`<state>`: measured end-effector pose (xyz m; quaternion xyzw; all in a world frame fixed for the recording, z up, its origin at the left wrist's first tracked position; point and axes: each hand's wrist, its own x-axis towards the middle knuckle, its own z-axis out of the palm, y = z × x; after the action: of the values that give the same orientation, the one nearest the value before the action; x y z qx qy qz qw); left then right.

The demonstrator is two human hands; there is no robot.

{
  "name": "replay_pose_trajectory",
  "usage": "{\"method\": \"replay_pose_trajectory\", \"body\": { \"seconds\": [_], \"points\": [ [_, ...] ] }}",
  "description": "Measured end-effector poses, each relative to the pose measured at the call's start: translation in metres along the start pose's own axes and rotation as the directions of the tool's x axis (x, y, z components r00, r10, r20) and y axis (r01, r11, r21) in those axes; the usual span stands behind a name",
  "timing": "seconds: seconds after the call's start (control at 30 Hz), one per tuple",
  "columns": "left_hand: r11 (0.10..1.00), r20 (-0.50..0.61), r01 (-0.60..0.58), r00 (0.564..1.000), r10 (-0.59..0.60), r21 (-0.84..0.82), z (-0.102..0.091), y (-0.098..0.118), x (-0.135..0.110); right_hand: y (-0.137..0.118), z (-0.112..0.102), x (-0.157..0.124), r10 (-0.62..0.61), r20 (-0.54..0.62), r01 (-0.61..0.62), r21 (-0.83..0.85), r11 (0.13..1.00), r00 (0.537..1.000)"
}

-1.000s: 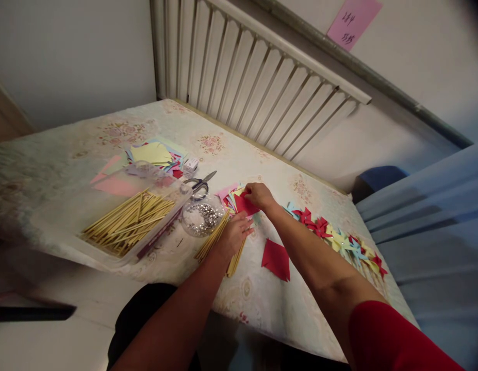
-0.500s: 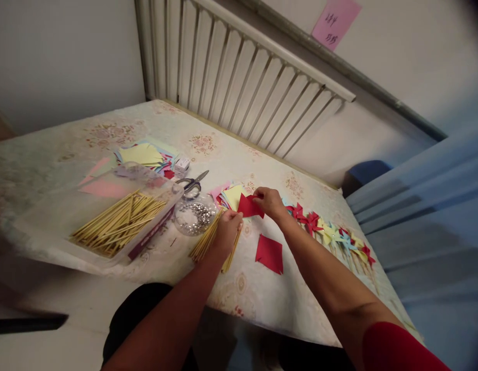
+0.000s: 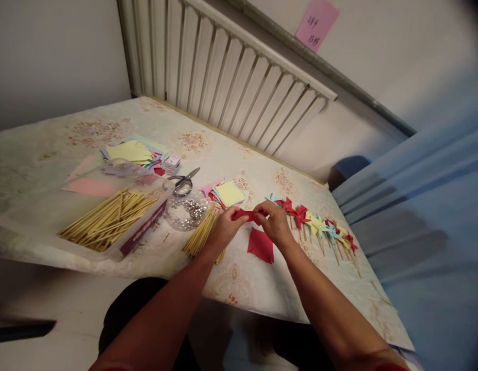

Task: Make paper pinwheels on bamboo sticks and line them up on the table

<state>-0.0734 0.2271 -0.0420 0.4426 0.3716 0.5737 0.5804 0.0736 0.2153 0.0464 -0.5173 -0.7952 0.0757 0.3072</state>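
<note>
Between both hands a piece of red paper (image 3: pixel 246 214) is held above the table, partly covered by the fingers. My left hand (image 3: pixel 226 226) pinches its left side, and my right hand (image 3: pixel 274 221) grips the right side. Just below them a second red paper square (image 3: pixel 261 245), slit at its corners, lies flat on the cloth. A bundle of thin wooden sticks (image 3: pixel 200 233) rests beside and partly under my left forearm. Behind the hands sits a small stack of coloured paper squares (image 3: pixel 229 194), yellow on top.
Finished paper pinwheels (image 3: pixel 301 215) lie in a row to the right. Leftward are a clear dish of metal pins (image 3: pixel 186 214), scissors (image 3: pixel 183 183), a small box (image 3: pixel 172 162), a plastic bin (image 3: pixel 118 252) of sticks and a larger paper pile (image 3: pixel 128 151). A radiator (image 3: pixel 223 77) stands behind the table.
The red paper, spread out flat before, now looks narrower and bent between my fingers. My hands have come level with each other. The whole view has shifted slightly.
</note>
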Motion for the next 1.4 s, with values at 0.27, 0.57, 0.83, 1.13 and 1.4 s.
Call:
{"method": "replay_pose_trajectory", "body": {
  "seconds": [0.27, 0.57, 0.83, 1.13, 1.4],
  "points": [
    [0.990, 0.053, -0.098, 0.994, 0.093, 0.098, -0.001, 0.007, -0.006, -0.004, 0.014, -0.023, 0.010, -0.158, -0.014, -0.026, 1.000, 0.987],
    [0.982, 0.125, -0.169, 0.980, 0.158, 0.087, -0.001, 0.012, -0.007, -0.008, 0.020, -0.030, -0.146, -0.222, 0.144, -0.026, 0.989, 0.964],
    [0.976, 0.193, -0.212, 0.961, 0.198, 0.056, -0.003, 0.012, -0.008, -0.013, 0.025, -0.033, -0.171, -0.274, 0.162, -0.053, 0.985, 0.946],
    [0.981, 0.193, -0.193, 0.963, 0.189, 0.005, -0.003, 0.016, -0.009, -0.011, 0.028, -0.036, -0.189, -0.307, 0.173, -0.078, 0.982, 0.933],
    [0.971, 0.170, -0.231, 0.956, 0.238, -0.061, -0.004, 0.013, -0.008, -0.013, 0.031, -0.045, -0.203, -0.322, 0.188, -0.076, 0.979, 0.925]
  ]
}}
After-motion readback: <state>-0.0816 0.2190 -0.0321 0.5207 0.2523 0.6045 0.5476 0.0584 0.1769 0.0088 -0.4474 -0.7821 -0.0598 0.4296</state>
